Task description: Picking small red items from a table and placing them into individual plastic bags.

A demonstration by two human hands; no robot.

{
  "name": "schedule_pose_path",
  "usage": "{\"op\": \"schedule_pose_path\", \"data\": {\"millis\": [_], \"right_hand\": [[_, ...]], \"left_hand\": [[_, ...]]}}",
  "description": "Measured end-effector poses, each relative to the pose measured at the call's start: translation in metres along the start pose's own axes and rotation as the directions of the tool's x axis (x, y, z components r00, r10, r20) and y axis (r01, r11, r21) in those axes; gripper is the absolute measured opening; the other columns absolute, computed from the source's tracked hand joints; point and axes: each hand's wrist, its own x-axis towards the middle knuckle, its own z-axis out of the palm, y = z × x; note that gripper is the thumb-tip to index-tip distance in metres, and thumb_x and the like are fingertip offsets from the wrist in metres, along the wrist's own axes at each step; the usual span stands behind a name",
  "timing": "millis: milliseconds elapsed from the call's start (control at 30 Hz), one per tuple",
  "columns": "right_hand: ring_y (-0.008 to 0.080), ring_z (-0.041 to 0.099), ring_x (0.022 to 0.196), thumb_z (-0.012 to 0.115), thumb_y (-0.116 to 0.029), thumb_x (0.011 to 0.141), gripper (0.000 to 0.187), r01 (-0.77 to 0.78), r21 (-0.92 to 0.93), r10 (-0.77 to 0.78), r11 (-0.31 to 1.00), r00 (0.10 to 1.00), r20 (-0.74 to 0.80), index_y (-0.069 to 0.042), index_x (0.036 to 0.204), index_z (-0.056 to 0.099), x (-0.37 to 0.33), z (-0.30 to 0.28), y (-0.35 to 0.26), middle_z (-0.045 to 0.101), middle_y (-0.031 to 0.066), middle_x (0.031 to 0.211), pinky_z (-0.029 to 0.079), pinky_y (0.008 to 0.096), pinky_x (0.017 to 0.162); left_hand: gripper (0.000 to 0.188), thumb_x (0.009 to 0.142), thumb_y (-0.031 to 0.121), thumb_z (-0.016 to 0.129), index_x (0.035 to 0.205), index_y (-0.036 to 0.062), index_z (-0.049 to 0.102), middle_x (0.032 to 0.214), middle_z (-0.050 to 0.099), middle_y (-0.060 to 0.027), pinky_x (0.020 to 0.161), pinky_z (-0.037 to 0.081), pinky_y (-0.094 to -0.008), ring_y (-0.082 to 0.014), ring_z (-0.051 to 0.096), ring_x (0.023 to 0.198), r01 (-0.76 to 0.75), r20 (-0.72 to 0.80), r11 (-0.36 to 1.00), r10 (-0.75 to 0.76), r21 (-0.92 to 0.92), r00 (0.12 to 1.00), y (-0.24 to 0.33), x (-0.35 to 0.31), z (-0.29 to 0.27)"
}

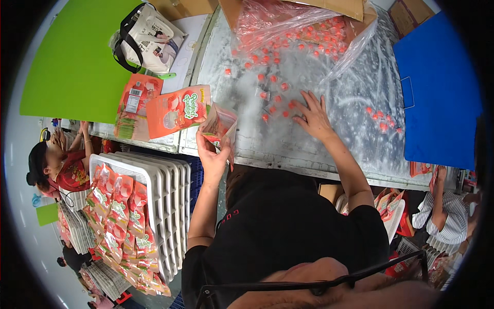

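Observation:
In my left hand [212, 158] is a stand-up pouch [222, 122], red and clear, held with its mouth spread open near the table's front edge. My right hand [315, 117] lies open on the metal table [355, 149], fingers spread. Its fingertips are beside a few small red candies in clear wrappers [278, 99]; whether they touch any I cannot tell. More wrapped candies [329, 44] spill from a plastic-lined cardboard box [355, 9] at the far side. Left of the held pouch lie flat red pouches [177, 110].
A blue panel [437, 92] borders the table on the right, a green one [77, 67] on the left. At the back left stands a white tote bag [154, 38]. Stacked white crates [167, 206] with filled pouches [121, 206] are at my left. Co-workers are at both sides.

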Motion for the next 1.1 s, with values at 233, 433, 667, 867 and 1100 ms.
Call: {"op": "schedule_pose_path", "data": {"millis": [233, 433, 667, 867, 1100], "right_hand": [[0.0393, 0.031, 0.152, 0.072, -0.031, 0.094, 0.047, 0.037, 0.062, -0.039, 0.997, 0.999, 0.025, -0.017, 0.138, 0.064, -0.008, -0.002, -0.003, 0.042, 0.0086, 0.161, 0.016, 0.0691, 0.123], [0.0389, 0.031, 0.152, 0.073, -0.031, 0.092, 0.045, -0.047, 0.063, 0.051, 0.997, 0.997, -0.065, -0.015, 0.133, 0.067, -0.042, -0.011, -0.015, 0.047, 0.0099, 0.156, 0.014, 0.0691, 0.123], [0.0388, 0.038, 0.147, 0.073, -0.03, 0.09, 0.045, 0.089, -0.074, -0.096, 0.993, 0.991, -0.093, -0.013, 0.132, 0.068, -0.022, 0.001, -0.064, 0.056, 0.01, 0.142, 0.016, 0.0696, 0.122], [0.037, 0.045, 0.141, 0.071, -0.028, 0.091, 0.041, 0.105, -0.108, -0.115, 0.989, 0.988, -0.1, -0.011, 0.128, 0.069, -0.029, 0.005, -0.067, 0.059, 0.0096, 0.138, 0.02, 0.0713, 0.12], [0.0381, 0.046, 0.139, 0.07, -0.032, 0.093, 0.044, -0.097, 0.047, 0.104, 0.994, 0.979, -0.176, -0.012, 0.133, 0.066, 0.0, -0.017, 0.007, 0.057, 0.0109, 0.143, 0.025, 0.068, 0.118]], "left_hand": [[0.069, 0.082, -0.012, 0.067, 0.145, 0.0009, 0.04, 0.13, 0.056, -0.01, 0.106, 0.044, -0.033, -0.0173, 0.054, 0.12, 0.01, 0.03, 0.999, -0.009, -0.038, 1.0, 0.006, 0.0, 0.004], [0.067, 0.083, -0.012, 0.067, 0.143, 0.0013, 0.04, 0.128, 0.057, -0.0094, 0.104, 0.045, -0.0328, -0.017, 0.055, 0.118, -0.003, 0.025, 1.0, 0.003, 0.004, 1.0, -0.001, -0.003, -0.002], [0.07, 0.083, -0.011, 0.068, 0.145, 0.0016, 0.04, 0.13, 0.057, -0.0097, 0.107, 0.043, -0.0336, -0.018, 0.055, 0.12, 0.014, 0.041, 0.999, -0.012, -0.029, 0.999, 0.003, -0.004, 0.004], [0.074, 0.083, -0.01, 0.07, 0.149, 0.0, 0.037, 0.137, 0.055, -0.0115, 0.11, 0.042, -0.0351, -0.0196, 0.054, 0.127, 0.017, 0.019, 1.0, -0.017, 0.02, 1.0, -0.002, -0.008, -0.009], [0.071, 0.084, -0.009, 0.07, 0.147, 0.0003, 0.039, 0.135, 0.056, -0.0109, 0.11, 0.043, -0.0349, -0.0195, 0.055, 0.125, -0.026, 0.042, 0.999, 0.025, 0.025, 0.999, 0.009, -0.009, 0.001]]}}
